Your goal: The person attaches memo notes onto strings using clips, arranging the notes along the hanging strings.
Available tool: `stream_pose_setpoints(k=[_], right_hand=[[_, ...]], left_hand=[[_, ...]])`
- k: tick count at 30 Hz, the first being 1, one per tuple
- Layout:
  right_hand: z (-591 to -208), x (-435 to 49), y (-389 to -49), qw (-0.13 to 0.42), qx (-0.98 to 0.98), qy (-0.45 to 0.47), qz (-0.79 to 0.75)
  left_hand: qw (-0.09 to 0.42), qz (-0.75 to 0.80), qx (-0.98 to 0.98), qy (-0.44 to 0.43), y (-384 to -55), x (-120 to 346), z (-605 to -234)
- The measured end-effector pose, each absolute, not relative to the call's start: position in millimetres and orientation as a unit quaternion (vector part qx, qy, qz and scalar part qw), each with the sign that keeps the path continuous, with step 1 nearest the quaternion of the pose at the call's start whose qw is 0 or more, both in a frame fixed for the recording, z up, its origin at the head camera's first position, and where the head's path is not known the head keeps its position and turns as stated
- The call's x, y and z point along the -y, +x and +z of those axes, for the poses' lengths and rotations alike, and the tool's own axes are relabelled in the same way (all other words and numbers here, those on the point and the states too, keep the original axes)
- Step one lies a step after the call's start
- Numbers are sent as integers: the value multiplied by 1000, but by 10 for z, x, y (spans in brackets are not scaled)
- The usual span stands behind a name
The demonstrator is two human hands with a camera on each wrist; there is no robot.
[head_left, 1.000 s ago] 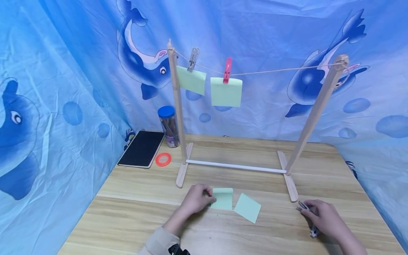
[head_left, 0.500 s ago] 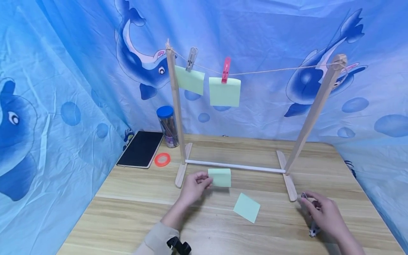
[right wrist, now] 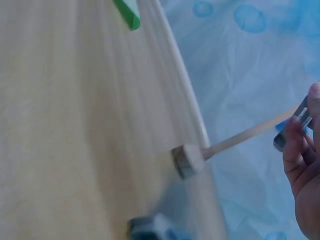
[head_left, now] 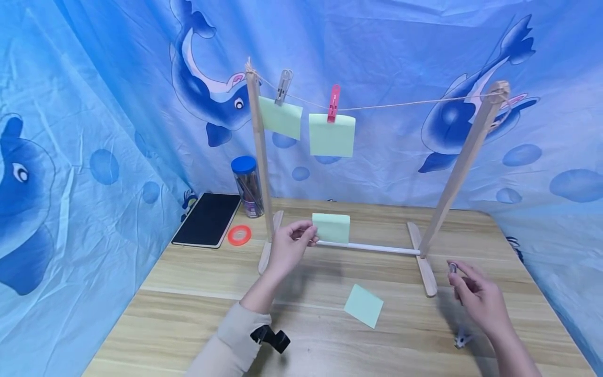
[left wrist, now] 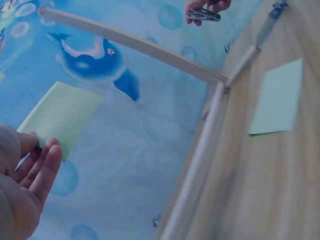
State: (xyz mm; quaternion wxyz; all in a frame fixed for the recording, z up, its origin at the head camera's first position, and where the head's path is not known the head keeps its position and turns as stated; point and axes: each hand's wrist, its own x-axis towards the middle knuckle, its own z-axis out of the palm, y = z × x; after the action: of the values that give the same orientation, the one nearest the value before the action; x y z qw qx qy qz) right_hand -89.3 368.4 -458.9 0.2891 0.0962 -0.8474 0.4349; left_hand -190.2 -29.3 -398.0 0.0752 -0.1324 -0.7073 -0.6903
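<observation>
Green sticky note (head_left: 331, 228) pinched by its edge between thumb and fingertips of the left hand (head_left: 288, 247), raised clear of the table (head_left: 198, 303) in front of the white crossbar of the wooden rack (head_left: 464, 157). Right hand (head_left: 478, 298), at the right near the rack's foot, fingers curled round a grey clothespin (head_left: 453, 268) held off the table. A second green note (head_left: 363, 306) lies flat on the table between the two hands; another grey peg (head_left: 462, 339) lies just beside the right wrist. On the string (head_left: 414, 103), two green notes hang from a grey peg (head_left: 284, 87) and a pink peg (head_left: 334, 103). Blue-lidded jar (head_left: 247, 187), orange tape ring (head_left: 239, 235) and black tablet (head_left: 209, 219) stand at rear left.
</observation>
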Motion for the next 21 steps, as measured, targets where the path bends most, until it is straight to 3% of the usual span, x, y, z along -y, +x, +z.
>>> stream_pose_setpoints(k=[5,21], right_hand=[[-4367,-3625,-1001,325,827,135,438],[-3110,-3384,-1375,317,712,277,562]], left_hand=[[99,-675,715,-152,-1945,229,-3778],[155,-649,701,-253,-1996,-78,-3030]])
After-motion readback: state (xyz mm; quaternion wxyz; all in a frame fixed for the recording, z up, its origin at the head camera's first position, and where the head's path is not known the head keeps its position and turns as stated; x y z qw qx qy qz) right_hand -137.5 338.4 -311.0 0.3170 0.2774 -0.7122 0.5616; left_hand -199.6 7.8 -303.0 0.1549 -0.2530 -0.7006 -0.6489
